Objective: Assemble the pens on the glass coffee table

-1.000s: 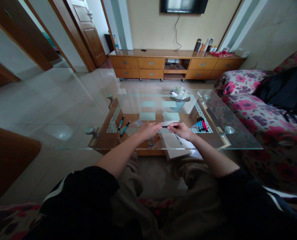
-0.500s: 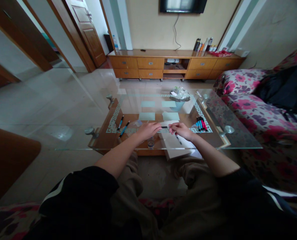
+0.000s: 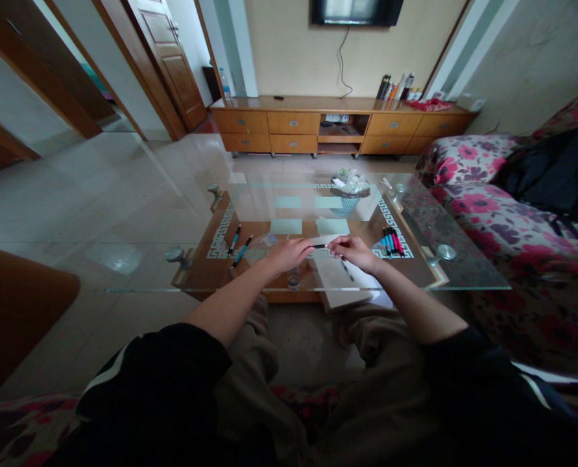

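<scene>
A slim dark pen is stretched between my two hands above the glass table. My left hand is closed on its left end, and my right hand pinches its right end. My fingers hide both ends. To the left, two blue-and-black pens lie slanted on the glass. A row of blue, black and red pens lies right of my right hand. White paper or a box shows through the glass under my hands.
The glass table has an exposed front edge and metal supports. Beneath it stands a blue basket with plastic bags. A floral sofa borders the right side. A wooden TV cabinet lines the far wall.
The fingers of my right hand have shifted slightly around the pen's right end. My left hand and the other pens stay where they were.
</scene>
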`<state>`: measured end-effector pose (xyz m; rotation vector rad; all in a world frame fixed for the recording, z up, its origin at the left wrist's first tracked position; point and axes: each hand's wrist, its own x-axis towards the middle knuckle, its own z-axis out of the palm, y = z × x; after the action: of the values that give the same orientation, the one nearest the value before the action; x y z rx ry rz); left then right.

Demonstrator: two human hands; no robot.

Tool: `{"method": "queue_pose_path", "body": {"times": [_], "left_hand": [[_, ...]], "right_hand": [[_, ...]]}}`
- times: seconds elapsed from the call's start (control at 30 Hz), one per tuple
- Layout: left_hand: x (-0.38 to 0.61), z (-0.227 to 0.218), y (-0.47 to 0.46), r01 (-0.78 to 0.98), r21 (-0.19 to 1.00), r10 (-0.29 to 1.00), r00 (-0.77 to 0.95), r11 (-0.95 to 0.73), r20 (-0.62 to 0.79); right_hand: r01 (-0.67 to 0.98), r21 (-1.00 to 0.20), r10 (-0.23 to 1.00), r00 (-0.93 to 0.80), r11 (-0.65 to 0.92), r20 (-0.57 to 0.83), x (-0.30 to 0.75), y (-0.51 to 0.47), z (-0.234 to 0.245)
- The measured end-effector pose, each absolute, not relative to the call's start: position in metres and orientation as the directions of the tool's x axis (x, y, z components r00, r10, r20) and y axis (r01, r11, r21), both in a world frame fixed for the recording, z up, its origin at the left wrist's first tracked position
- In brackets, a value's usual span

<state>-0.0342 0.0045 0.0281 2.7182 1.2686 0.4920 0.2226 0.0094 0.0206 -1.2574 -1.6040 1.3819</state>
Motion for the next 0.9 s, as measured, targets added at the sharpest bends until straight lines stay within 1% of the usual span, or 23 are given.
{"method": "queue_pose_path", "body": {"times": [0.3,0.57,0.7,0.77,0.8,0.83,0.9], "left_hand": [[-0.035,0.029,0.005,0.728,0.242,0.767,0.600,-0.641,0.227],[-0.035,0.031,0.003,0.755,0.228,0.789,0.583,-0.615,0.194],[-0.035,0.033,0.002,0.774,0.230,0.807,0.563,-0.590,0.179],[-0.035,0.033,0.001,0.781,0.225,0.813,0.557,-0.583,0.172],[-0.035,0.034,0.001,0.784,0.222,0.815,0.555,-0.580,0.168],[-0.035,0.034,0.001,0.785,0.221,0.816,0.555,-0.578,0.164],[-0.035,0.034,0.001,0.787,0.220,0.817,0.555,-0.576,0.157]], "right_hand": [[0.229,-0.973,0.947,-0.318,0.026,-0.049,0.222,0.008,0.024],[0.210,-0.978,0.960,-0.274,0.001,-0.058,0.221,0.007,0.028],[0.230,-0.972,0.969,-0.247,0.049,-0.009,0.227,0.013,0.023],[0.333,-0.937,0.976,-0.215,0.102,0.030,0.234,0.016,0.020],[0.431,-0.892,0.979,-0.197,0.135,0.053,0.239,0.018,0.019],[0.548,-0.819,0.980,-0.184,0.169,0.079,0.243,0.018,0.018],[0.769,-0.600,0.975,-0.187,0.221,0.120,0.252,0.018,0.019]]}}
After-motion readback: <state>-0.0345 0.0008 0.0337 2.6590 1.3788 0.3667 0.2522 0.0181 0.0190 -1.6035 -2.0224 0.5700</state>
